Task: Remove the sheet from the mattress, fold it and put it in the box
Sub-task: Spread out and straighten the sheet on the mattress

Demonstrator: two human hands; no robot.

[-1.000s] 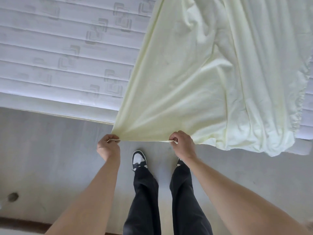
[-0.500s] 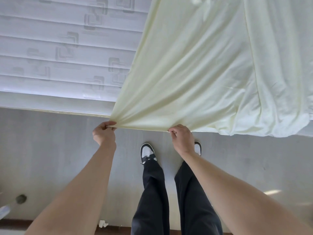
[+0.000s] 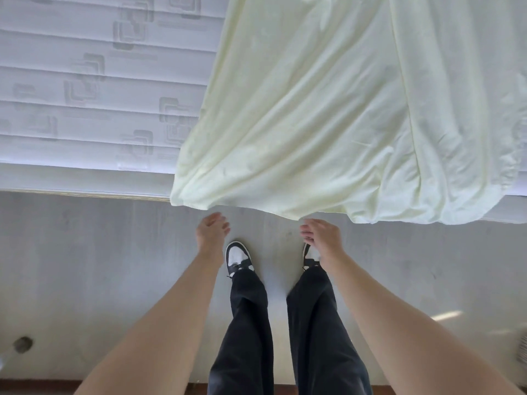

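The mattress (image 3: 85, 89) fills the frame from 9 to 12 o'clock, white with a quilted pattern; its far side and both ends are cut off, and its right half is hidden under the sheet (image 3: 328, 115). The sheet, pale yellow, runs from 12 to 3 o'clock and its top and right parts leave the frame. Its near edge hangs bunched over the mattress's front edge, just past centre, with a crumpled lump at about 3 o'clock. The box is nowhere in view.

The grey floor (image 3: 85, 266) spreads across the lower half, open to 8 o'clock and to 4 o'clock. The person's dark trouser legs and two black-and-white shoes (image 3: 238, 256) stand at 6 o'clock; the right shoe is partly hidden by the right wrist.

The left hand (image 3: 212, 232) hangs just below the sheet's hem, fingers loosely curled and holding nothing. The right hand (image 3: 320, 233) is just under the hem too, fingers slack and spread a little, empty; whether its knuckles brush the cloth is hard to tell.

A small dark round thing (image 3: 22, 344) lies at 8 o'clock, too blurred to name.
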